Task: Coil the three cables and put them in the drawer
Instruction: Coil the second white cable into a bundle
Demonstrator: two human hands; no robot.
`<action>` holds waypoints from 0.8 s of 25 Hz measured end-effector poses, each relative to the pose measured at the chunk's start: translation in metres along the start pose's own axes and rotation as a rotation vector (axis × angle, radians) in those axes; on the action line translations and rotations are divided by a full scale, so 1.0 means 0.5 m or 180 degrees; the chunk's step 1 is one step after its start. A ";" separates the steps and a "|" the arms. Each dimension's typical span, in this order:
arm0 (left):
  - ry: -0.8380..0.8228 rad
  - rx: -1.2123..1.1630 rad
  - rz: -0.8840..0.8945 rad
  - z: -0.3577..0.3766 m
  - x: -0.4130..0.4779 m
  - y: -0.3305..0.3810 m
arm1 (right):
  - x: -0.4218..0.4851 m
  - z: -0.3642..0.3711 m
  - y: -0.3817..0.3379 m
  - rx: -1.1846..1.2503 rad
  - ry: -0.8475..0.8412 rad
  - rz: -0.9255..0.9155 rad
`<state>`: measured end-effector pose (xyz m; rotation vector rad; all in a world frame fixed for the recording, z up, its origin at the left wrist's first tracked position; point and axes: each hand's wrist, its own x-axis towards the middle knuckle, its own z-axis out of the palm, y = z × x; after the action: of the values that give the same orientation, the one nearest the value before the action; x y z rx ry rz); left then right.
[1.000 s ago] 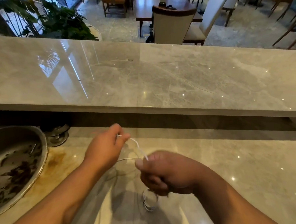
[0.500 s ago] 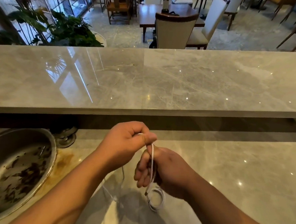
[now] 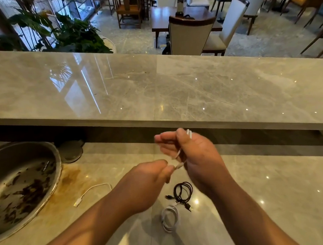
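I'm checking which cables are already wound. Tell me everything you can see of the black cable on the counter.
The black cable is thin, round and looks rubbery or plastic. It lies flat on the lower marble counter, wound into a small loose coil of several loops. Two short ends stick out, each ending in a dark plug: one toward the left, one toward the lower right. Neither hand touches it. It lies just under the right hand, and the coiled white cable lies beside it, apparently touching its lower edge.
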<state>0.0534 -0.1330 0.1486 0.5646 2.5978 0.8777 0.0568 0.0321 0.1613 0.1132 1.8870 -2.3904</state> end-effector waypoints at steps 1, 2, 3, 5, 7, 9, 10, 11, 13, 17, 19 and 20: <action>0.0065 0.0561 0.0220 -0.002 -0.011 0.001 | 0.014 -0.015 0.003 -0.0474 0.0171 -0.0074; 0.0241 0.0794 0.0527 -0.009 -0.017 0.005 | 0.020 -0.023 0.011 -0.1027 0.0182 -0.0087; 0.0452 0.0761 0.0831 -0.024 -0.011 0.014 | 0.018 -0.024 0.022 -0.1557 0.0035 -0.0026; 0.0673 0.0474 0.1035 -0.068 0.008 0.015 | 0.000 -0.015 0.041 -0.1857 -0.0437 0.0315; 0.0682 -0.0477 0.0560 -0.097 0.034 -0.001 | -0.030 0.009 0.036 -0.0993 -0.0720 0.0814; 0.0631 -0.1032 0.0106 -0.090 0.059 -0.017 | -0.052 0.035 0.016 -0.0159 -0.0863 0.1010; 0.0568 -0.1259 -0.0052 -0.077 0.062 -0.022 | -0.056 0.045 0.007 0.0042 -0.0979 0.0953; 0.0494 -0.1587 -0.0245 -0.062 0.060 -0.022 | -0.054 0.052 0.000 0.0175 -0.1098 0.0812; 0.0297 -0.2041 -0.0478 -0.028 0.044 -0.018 | -0.037 0.048 -0.006 0.0239 -0.0940 0.0431; 0.0147 0.0364 0.0284 -0.009 -0.010 0.024 | 0.022 0.000 -0.003 -0.0373 0.0113 0.0039; 0.0416 0.0685 0.0700 -0.046 -0.018 0.051 | 0.027 -0.013 0.013 -0.1334 0.0033 0.0015; 0.0543 0.0760 0.0923 -0.068 -0.010 0.053 | 0.019 -0.014 0.020 -0.1674 -0.0162 0.0104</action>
<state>0.0499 -0.1332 0.1919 0.9925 2.8443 0.7293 0.0483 0.0362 0.1490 0.0413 2.3845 -1.7783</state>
